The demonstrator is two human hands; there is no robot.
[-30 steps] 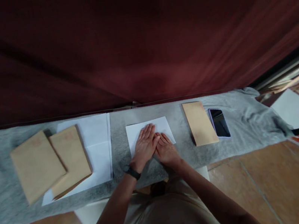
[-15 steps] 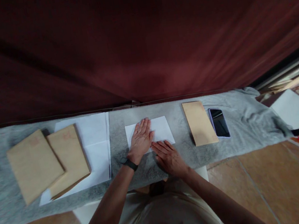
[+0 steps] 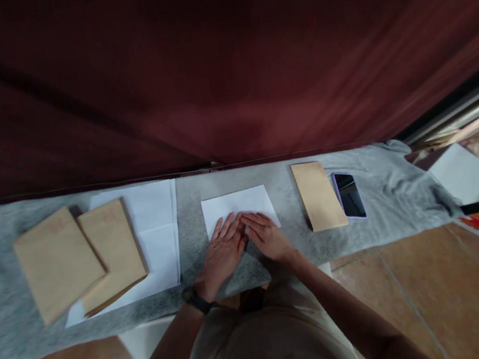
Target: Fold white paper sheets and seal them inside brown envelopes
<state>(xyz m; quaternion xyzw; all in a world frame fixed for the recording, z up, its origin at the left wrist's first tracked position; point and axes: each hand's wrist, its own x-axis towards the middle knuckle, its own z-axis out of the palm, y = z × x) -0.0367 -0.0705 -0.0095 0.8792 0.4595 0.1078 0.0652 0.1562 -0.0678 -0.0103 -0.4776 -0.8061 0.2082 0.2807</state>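
Observation:
A white sheet of paper (image 3: 236, 200), apparently folded, lies flat on the grey cloth in front of me. My left hand (image 3: 225, 247) rests on its near left part with fingers stretched out. Beside it, my right hand (image 3: 269, 239) lies on the near edge, fingers extended and close together. The fingertips of both hands meet near the middle of the paper. Neither hand grips anything, and the paper's near edge is partly hidden under them. A dark watch (image 3: 197, 300) is on my left wrist.
To the left, brown envelopes (image 3: 59, 262) overlap on large white sheets (image 3: 157, 235). A narrow brown envelope (image 3: 319, 196) and a phone (image 3: 350, 195) lie to the right. The grey cloth (image 3: 383, 199) covers the long table, with a dark red curtain (image 3: 224, 85) behind.
My left hand has slid back towards me from the middle of the paper to its near edge. My right hand has moved slightly forward onto the paper, and the fingertips now meet.

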